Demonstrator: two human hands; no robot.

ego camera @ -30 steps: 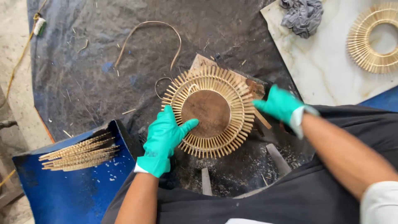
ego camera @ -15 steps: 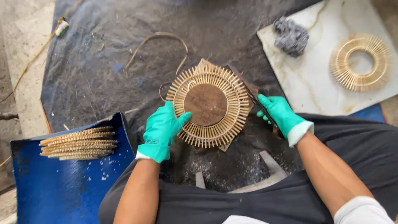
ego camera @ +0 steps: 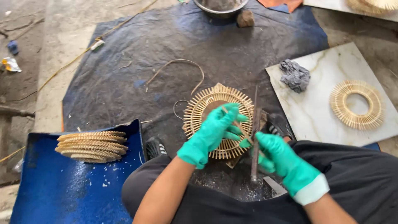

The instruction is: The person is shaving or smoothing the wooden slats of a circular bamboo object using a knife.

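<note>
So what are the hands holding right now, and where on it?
The right hand grips a thin dark rod around its middle. The left hand rests on the round rattan frame, with a thin stick at its fingertips.

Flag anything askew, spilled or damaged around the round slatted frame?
Nothing looks damaged. The round slatted frame lies flat on the dark tarp under the left hand; the right hand holds a thin rod. Loose strips curl on the tarp, pale flecks dot the blue tray, and a crumpled grey rag sits on the marble tile.
</note>
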